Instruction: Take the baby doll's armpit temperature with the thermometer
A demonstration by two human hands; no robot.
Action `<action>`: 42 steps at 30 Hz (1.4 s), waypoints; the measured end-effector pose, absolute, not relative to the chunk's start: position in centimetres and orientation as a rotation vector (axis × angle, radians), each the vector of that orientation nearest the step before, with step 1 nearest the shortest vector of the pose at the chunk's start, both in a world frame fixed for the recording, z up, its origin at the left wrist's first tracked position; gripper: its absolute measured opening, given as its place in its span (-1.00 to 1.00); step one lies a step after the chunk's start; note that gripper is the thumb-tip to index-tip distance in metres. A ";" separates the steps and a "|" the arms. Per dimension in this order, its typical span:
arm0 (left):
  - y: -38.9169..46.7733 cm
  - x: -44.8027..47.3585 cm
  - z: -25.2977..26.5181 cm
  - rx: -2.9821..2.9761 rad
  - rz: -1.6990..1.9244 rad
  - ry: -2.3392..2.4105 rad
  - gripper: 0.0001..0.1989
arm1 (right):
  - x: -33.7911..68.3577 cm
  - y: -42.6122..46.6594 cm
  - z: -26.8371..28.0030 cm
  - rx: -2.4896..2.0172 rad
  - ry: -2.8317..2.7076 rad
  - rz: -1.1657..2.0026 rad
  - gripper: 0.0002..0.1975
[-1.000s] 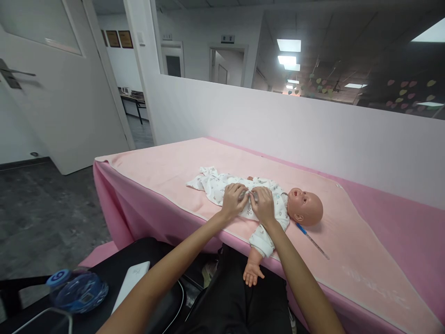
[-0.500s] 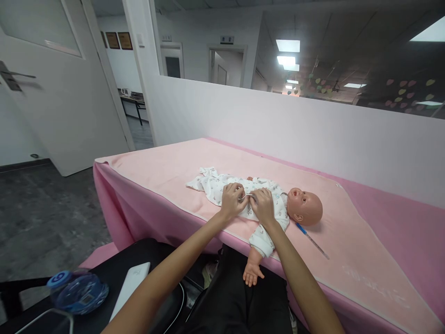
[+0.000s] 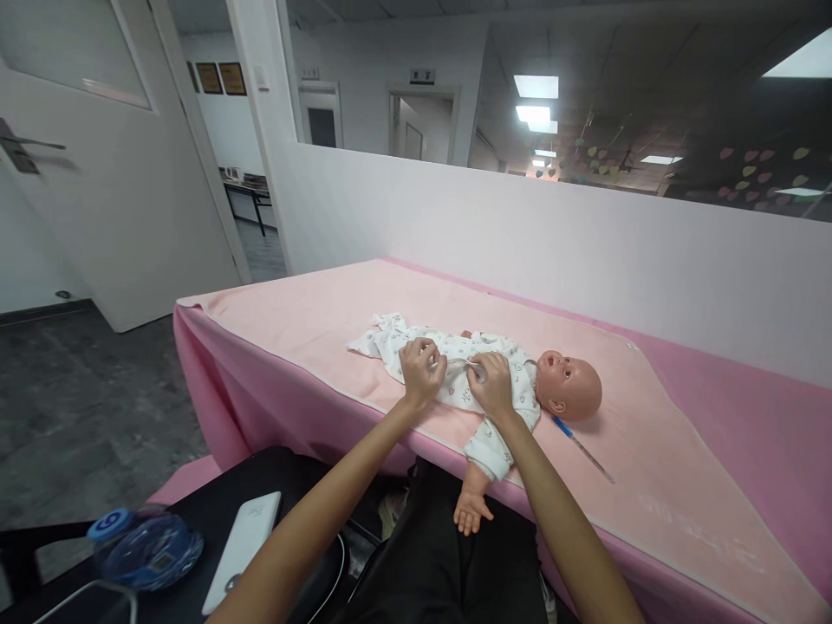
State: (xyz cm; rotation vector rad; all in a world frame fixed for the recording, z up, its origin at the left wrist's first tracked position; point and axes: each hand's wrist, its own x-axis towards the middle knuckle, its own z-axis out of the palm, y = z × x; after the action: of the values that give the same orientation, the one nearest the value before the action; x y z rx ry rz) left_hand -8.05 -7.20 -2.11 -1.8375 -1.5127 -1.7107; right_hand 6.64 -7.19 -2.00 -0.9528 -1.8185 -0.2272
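Here | left hand (image 3: 421, 371): curled | right hand (image 3: 492, 381): curled | both pinching white strip (image 3: 460, 360), above doll (image 3: 568, 386)

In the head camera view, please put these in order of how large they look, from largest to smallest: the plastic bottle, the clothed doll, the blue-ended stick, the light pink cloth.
1. Light pink cloth
2. Clothed doll
3. Plastic bottle
4. Blue-ended stick, long but very thin

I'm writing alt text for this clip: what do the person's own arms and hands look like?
The left hand and the right hand are both bare, without gloves. The forearms are uncovered too: no sleeve, watch, bracelet or marking shows. A thin ring would be too small to tell.
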 end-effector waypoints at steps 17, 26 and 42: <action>-7.5 -6.7 -1.9 -2.352 -1.305 -1.250 -0.86 | 6.6 -7.4 -1.8 -0.968 -1.813 -0.240 -0.89; -7.5 -6.7 -1.9 -2.324 -1.255 -1.289 -0.85 | 6.7 -7.2 -2.2 -1.005 -1.790 -0.245 -0.89; -7.0 -6.8 -2.5 -2.380 -1.273 -1.312 -0.93 | 6.5 -7.4 -1.8 -1.041 -1.810 -0.308 -0.91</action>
State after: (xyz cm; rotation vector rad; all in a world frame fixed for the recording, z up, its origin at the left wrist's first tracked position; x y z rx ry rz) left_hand -6.80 -6.98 -2.47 -2.3802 -1.3118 -1.2734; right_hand 6.54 -7.37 -1.84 -1.0410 -1.8098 -0.3083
